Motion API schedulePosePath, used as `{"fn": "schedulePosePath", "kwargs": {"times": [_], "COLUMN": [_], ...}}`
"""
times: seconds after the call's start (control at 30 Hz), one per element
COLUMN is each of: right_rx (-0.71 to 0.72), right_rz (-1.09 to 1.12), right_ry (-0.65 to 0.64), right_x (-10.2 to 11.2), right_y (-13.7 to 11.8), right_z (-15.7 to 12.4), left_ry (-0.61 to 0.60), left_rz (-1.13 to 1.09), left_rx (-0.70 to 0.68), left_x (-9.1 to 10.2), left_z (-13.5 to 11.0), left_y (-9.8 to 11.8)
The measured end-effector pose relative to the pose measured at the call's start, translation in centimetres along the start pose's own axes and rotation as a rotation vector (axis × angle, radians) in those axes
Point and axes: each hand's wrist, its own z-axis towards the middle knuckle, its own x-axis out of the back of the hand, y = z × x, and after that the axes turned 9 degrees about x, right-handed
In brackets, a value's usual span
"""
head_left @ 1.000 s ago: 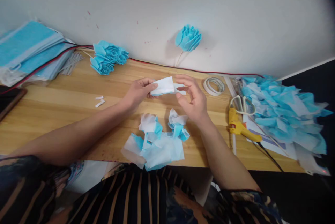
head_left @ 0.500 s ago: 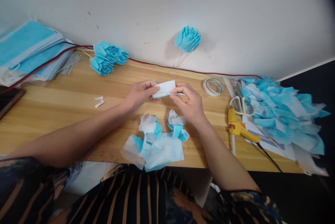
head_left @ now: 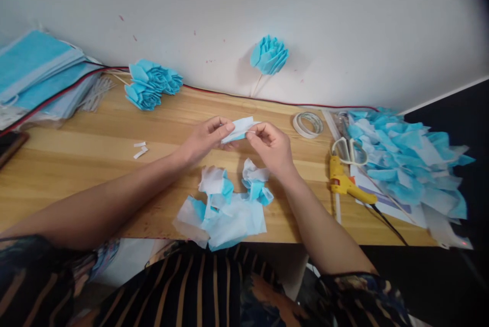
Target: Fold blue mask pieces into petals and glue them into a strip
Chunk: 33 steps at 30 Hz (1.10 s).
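One folded piece point(head_left: 240, 128), one glue gun point(head_left: 345, 185), one scissors point(head_left: 348, 150), one tape roll point(head_left: 307, 124), two white scraps point(head_left: 140, 152).

Both hands point(head_left: 239, 141) raised together, fingertips pinched.

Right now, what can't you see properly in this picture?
Head view:
The small white-and-blue fabric piece: its ends are covered by the left hand and right hand pinching it.
The dark flat object and the stack of blue fabric sheets: cut off by the left edge.
The two tiny white slips: too small to identify.
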Motion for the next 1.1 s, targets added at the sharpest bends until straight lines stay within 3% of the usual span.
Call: {"fn": "schedulePosePath", "kwargs": {"times": [0.27, 0.47, 0.57, 0.73, 0.97, 1.1], "right_rx": [-0.041, -0.112, -0.131, -0.159, -0.209, -0.192], "right_rz": [0.027, 0.233, 0.306, 0.221, 0.334, 0.364], "right_ry": [0.01, -0.022, -0.064, -0.157, 0.073, 0.089], "right_x": [-0.28, -0.27, 0.0, -0.16, -0.16, -0.56], "right_y": [0.04, 0.49, 0.62, 0.5, 0.77, 0.37], "right_z": [-0.07, 0.13, 0.21, -0.1, 0.13, -0.01], "left_ry": [0.087, 0.149, 0.162, 0.195, 0.062, -0.016], "left_rz": [0.101, 0.156, 0.267, 0.436, 0.034, 0.04], "left_rx": [-0.018, -0.038, -0.091, -0.218, -0.121, 0.001], "left_x": [-0.14, 0.15, 0.11, -0.01, 0.37, -0.02], "left_z": [0.2, 0.38, 0.19, -0.11, 0.1, -0.07], "left_y": [-0.08, -0.13, 0.05, -0.11, -0.07, -0.44]}}
